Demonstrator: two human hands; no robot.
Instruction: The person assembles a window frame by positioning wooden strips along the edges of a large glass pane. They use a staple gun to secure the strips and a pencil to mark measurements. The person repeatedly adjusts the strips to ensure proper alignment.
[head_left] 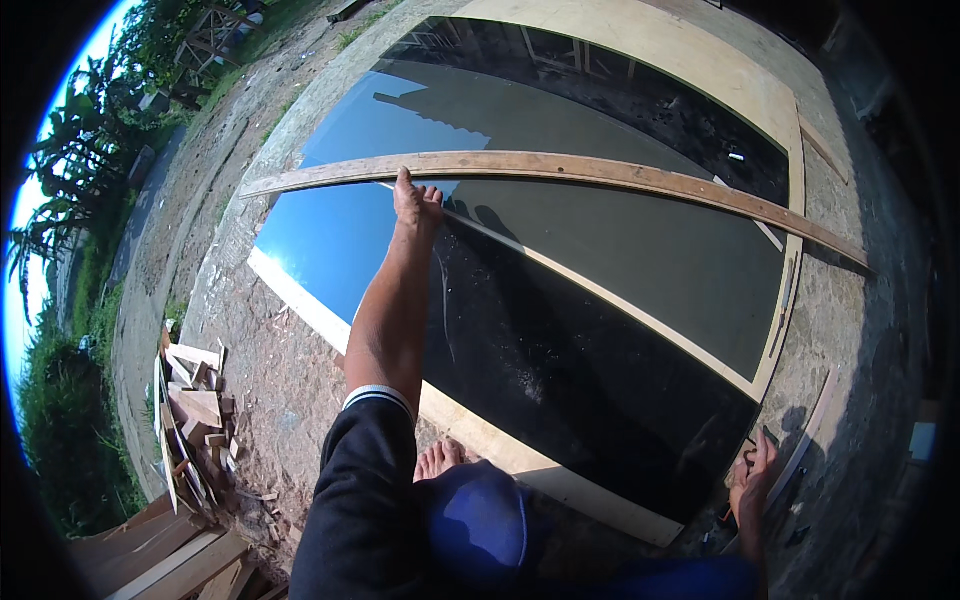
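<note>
Across glossy panel (600, 380), wooden batten (560, 166), long axis ten to three o'clock; at eleven, our left hand (416, 206) touches it, fingers curled; at four, right hand (752, 478) half-curled; both grips unclear.

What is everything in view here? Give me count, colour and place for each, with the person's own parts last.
long wooden batten: one, light brown, across the glossy panel
glossy panel: two main sections, dark with blue reflections, centre
divider strip: one, pale, between those sections
near border strip: one, pale, panel's near edge
scrap wood: many, pale to brown, left
planks: several, brown, lower left
thin strip: one, pale, ground at right
plants: many, green, far left
left hand: one, bare, thumb on the batten
right hand: one, bare, by the panel's near right corner
foot: one, bare, bottom centre
sleeve: one, dark with white-striped cuff, bottom
</note>
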